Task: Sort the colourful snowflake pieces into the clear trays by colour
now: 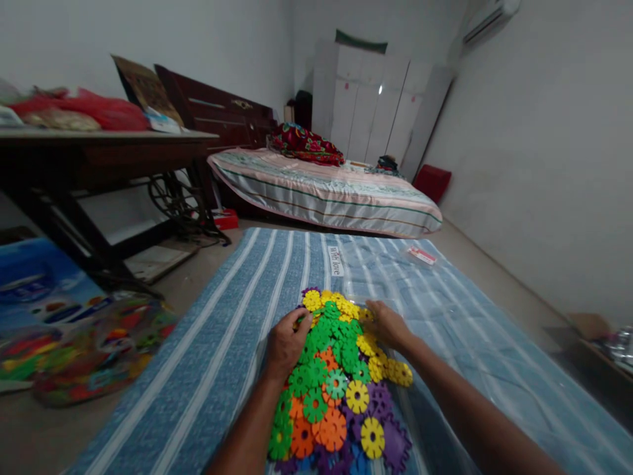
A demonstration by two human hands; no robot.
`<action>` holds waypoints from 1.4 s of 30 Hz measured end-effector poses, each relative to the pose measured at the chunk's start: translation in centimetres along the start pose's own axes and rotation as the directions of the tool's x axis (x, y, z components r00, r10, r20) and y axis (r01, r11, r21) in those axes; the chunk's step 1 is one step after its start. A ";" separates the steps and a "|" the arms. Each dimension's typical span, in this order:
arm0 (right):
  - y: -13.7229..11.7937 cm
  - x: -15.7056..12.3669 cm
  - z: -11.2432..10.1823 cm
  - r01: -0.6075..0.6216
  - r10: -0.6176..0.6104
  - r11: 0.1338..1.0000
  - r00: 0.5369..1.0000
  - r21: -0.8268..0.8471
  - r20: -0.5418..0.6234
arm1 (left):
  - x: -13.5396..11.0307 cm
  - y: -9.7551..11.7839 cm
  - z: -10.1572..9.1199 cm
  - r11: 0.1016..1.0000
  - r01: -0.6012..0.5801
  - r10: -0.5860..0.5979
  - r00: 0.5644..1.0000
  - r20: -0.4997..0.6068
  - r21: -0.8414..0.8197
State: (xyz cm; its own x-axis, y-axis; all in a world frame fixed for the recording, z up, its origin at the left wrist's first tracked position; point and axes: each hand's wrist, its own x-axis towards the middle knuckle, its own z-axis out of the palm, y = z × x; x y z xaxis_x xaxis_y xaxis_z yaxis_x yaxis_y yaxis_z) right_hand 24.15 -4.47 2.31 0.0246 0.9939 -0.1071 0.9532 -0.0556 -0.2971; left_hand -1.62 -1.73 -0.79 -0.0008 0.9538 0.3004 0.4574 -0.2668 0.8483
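A heap of notched plastic interlocking discs (341,336) in green, yellow, orange and purple lies on the striped blue cloth. At the heap's upper left edge is my left hand (287,343), its fingers curled inward against the discs, with thumb and fingertips close together. My right hand (388,324) bends round the upper right edge beside the yellow discs (366,316). Its fingertips are partly hidden, and what they hold cannot be made out. Near the bottom, a larger purple gear-edged piece (395,445) lies by the yellow and orange discs.
Clear plastic packaging (380,267) with a red-and-white label (422,256) lies on the cloth's far right. A clear bag of colourful pieces (99,356) sits on the floor at left, below a sewing-machine table (99,142). A bed (326,194) stands beyond.
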 end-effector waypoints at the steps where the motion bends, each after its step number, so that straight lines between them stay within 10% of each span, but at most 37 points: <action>1: 0.2 0.3 0.2 -0.018 0.018 1.000 1.000 0.004 -0.020 | 0.0 -0.1 0.0 1.000 -0.011 0.011 1.000 0.001 0.001; 10: -0.9 1.4 1.1 -0.097 0.098 0.995 0.994 0.029 -0.050 | 0.3 -1.7 0.6 0.970 -0.183 0.202 0.974 -0.104 0.162; 21: -4.7 5.2 1.3 -0.079 0.078 0.983 0.997 0.167 0.012 | -0.2 -1.0 0.2 0.916 -0.155 0.128 0.987 0.096 0.370; 42: -13.4 -6.1 -0.8 0.370 -0.371 0.913 0.928 0.172 -0.024 | 0.2 0.6 -1.6 0.980 0.151 -0.156 0.987 -0.031 -0.131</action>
State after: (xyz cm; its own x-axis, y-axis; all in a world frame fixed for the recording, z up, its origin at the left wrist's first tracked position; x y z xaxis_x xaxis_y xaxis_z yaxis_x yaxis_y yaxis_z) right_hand 11.52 -9.72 7.72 -0.3238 0.9455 0.0342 0.8277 0.3006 -0.4738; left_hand -2.80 -1.93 0.50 -0.0998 0.9791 0.1774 0.3319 -0.1353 0.9335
